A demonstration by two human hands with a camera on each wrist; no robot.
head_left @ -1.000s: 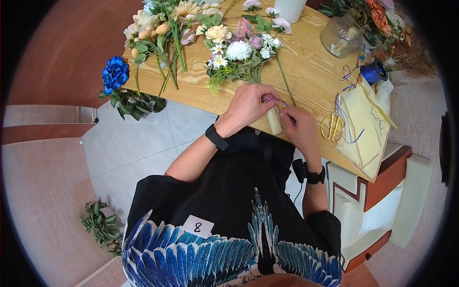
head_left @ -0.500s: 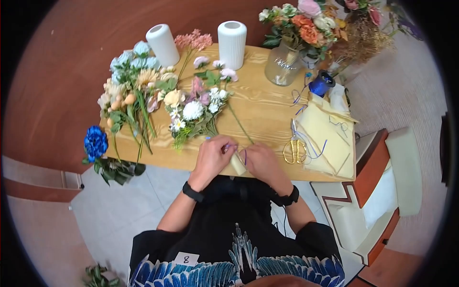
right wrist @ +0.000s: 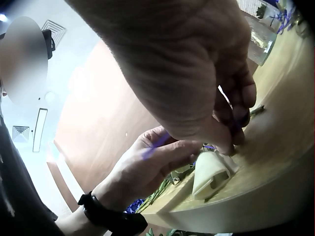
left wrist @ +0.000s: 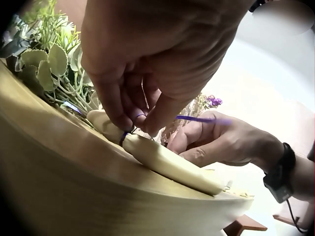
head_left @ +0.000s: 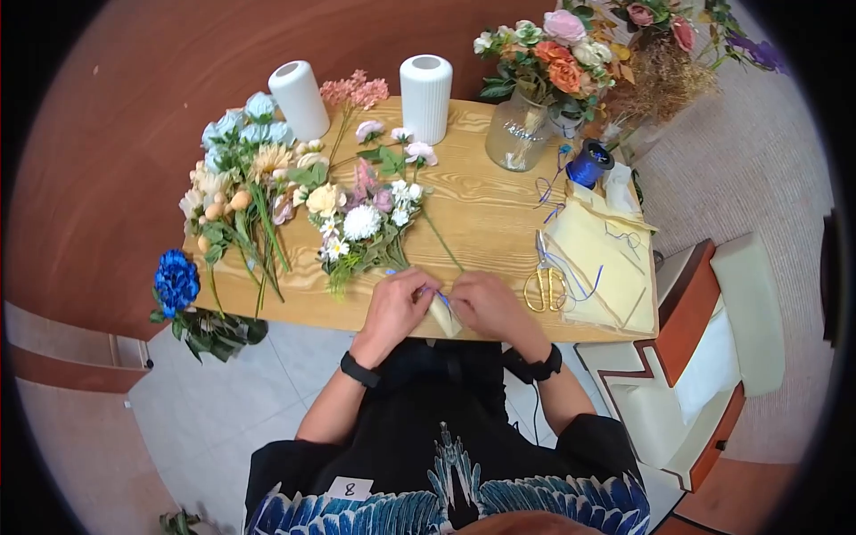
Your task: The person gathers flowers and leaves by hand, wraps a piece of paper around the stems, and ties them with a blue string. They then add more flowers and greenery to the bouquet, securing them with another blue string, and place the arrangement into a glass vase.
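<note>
A bouquet of white, cream and pink flowers point(head_left: 361, 223) lies on the table, its stems wrapped in a pale yellow paper roll point(left wrist: 167, 164) near the front edge. A thin blue-purple ribbon point(left wrist: 197, 119) circles the roll, making a dark band around it. Over that band, my left hand point(head_left: 394, 308) pinches the ribbon between thumb and fingers. My right hand point(head_left: 490, 308) is close beside it on the other side of the roll, its curled fingers pinching the ribbon too. The open end of the paper roll point(right wrist: 211, 174) shows in the right wrist view.
Gold-handled scissors point(head_left: 544, 285) and yellow paper sheets point(head_left: 602, 267) lie to the right, below a blue ribbon spool point(head_left: 590, 165). Two white vases point(head_left: 425, 98) and a glass jar point(head_left: 517, 134) of flowers stand behind. Loose flowers point(head_left: 236, 201) and a blue flower point(head_left: 176, 281) are left.
The head view has shifted, bringing the white vases and more of the table into sight. Both hands stay at the wrapped stems, fingers moving slightly around the ribbon.
</note>
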